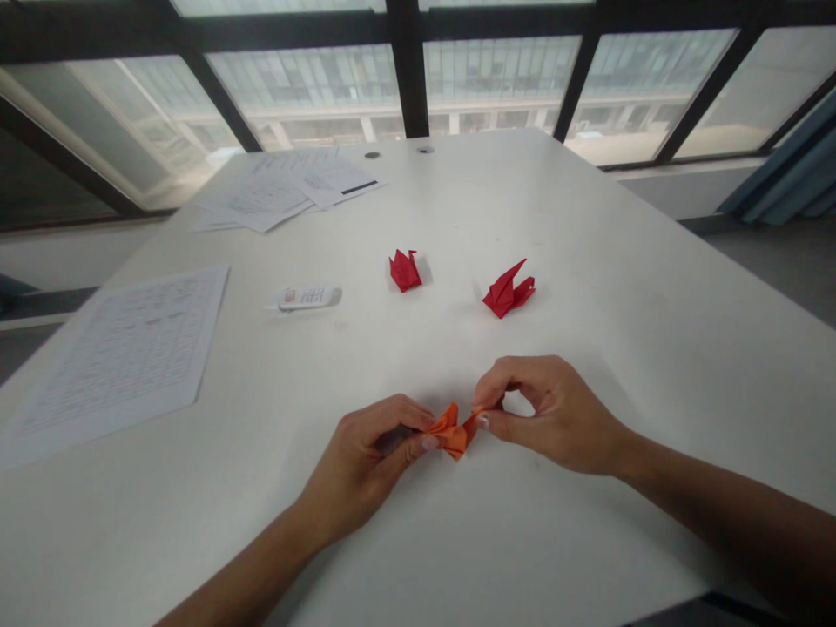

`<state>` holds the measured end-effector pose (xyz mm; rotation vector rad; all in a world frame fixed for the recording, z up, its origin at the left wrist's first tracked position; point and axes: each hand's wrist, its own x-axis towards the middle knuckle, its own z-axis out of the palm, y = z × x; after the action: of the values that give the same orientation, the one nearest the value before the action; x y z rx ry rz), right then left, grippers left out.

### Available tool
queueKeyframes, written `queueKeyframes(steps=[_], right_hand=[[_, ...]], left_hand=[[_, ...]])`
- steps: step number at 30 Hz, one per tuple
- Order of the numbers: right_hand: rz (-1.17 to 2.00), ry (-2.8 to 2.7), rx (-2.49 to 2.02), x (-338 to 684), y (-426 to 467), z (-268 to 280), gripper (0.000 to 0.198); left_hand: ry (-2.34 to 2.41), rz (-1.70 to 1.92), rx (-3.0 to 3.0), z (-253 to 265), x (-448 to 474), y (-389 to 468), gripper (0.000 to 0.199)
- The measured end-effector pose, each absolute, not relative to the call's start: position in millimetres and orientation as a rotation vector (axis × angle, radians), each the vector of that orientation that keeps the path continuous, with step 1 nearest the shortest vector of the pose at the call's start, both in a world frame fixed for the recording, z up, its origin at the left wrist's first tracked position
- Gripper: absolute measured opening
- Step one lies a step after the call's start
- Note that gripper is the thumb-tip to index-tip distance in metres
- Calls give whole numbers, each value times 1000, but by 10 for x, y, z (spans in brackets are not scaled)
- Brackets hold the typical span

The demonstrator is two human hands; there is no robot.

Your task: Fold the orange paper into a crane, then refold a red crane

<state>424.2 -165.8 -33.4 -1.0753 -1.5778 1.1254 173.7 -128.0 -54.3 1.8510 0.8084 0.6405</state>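
An orange origami crane (452, 435) of folded paper is held between my two hands, low over the near part of the white table (418, 549). My left hand (366, 461) pinches its left side between thumb and fingers. With thumb and fingertips, my right hand (549, 414) grips the thin point at its right end. Parts of the paper are covered by the fingertips. Beyond my hands stand two red origami birds: a compact one (406, 272) near the middle, and a larger one (509, 289) with a tall point, further right.
A white bottle or tube with printed text (310, 298) lies left of the red birds. One printed sheet (124, 357) is at the left edge; several overlapping papers (280, 187) lie at the far left. Dark-framed windows (408, 70) rise behind the table.
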Motion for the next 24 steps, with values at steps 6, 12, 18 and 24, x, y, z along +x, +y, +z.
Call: queueKeyframes(steps=[6,12,18,24], right_hand=[[1247,-1440,-1108,4242,-1646,-361,14],[1288,-1425,-1130,4213,-1620,-408,16],[1351,-1430,-1146,4175,-1607,-483,24],[1236,-1541,-1245,4155,-1636,-442,10]], left_hand=[[863,574,1813,-549,1771,-1272,13],[895,519,1714,-516,1809,-1286,20],[907,570,1626,-520,1821,-1282,21],[853,701,1622,-537,1819,-1299,22]])
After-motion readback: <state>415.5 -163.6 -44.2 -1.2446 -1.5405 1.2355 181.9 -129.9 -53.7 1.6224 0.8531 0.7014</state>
